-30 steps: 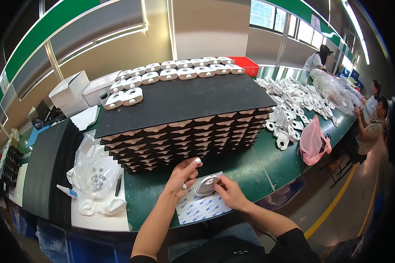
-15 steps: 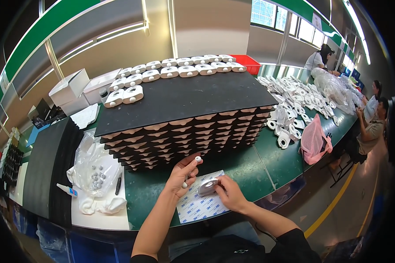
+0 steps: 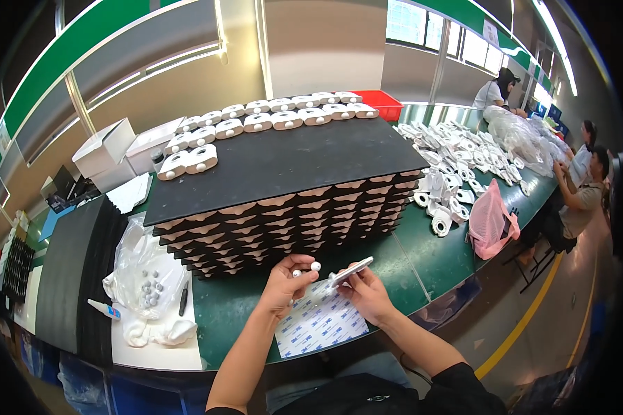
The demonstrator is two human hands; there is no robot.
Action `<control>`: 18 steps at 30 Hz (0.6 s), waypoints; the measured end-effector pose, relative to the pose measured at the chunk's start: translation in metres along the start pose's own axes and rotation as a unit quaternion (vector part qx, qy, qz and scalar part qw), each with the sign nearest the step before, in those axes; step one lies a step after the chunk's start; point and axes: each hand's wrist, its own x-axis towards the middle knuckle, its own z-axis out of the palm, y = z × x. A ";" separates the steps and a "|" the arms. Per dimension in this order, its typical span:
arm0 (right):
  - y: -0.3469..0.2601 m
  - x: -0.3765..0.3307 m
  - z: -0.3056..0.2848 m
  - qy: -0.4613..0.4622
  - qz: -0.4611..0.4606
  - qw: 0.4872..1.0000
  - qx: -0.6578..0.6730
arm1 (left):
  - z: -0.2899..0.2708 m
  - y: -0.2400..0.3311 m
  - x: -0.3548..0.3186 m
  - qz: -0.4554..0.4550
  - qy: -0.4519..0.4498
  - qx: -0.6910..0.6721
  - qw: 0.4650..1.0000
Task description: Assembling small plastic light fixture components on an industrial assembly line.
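My left hand (image 3: 286,285) is closed, with a small white ball (image 3: 316,265) at the thumb and fingertip and a second white ball showing between the fingers. Close beside it, my right hand (image 3: 371,299) grips a flat white plastic part (image 3: 354,270), tilted nearly edge-on. Its lower end comes near the left fingertips. Beneath both hands lies a white sheet with blue print (image 3: 320,324). Beyond them stands a tall stack of black boards (image 3: 277,166) layered with white parts. Rows of similar white rounded parts (image 3: 258,123) sit along the top board's back and left edges.
At left, a clear plastic bag holds several small balls (image 3: 149,290), near a glue bottle (image 3: 104,309) and black pen (image 3: 183,299). Right of the stack are a heap of white parts (image 3: 457,166) and a pink mesh bag (image 3: 490,221). People sit at far right.
My right hand has turned the white part up from facing me to nearly edge-on and raised it. My left hand has shifted slightly, its ball now nearer the part. The view has moved a little.
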 end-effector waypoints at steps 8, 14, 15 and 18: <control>-0.003 0.004 -0.005 -0.020 0.026 0.997 0.064 | 0.009 -0.003 -0.002 0.034 -0.002 0.187 0.982; -0.002 0.005 -0.006 -0.017 0.023 0.998 0.053 | 0.008 -0.005 -0.002 0.042 -0.013 0.202 0.978; -0.001 0.005 -0.007 -0.019 0.019 0.999 0.043 | 0.008 -0.005 -0.001 0.045 -0.015 0.207 0.977; -0.002 0.005 -0.006 -0.021 0.014 0.999 0.029 | 0.008 -0.004 -0.001 0.039 -0.021 0.203 0.978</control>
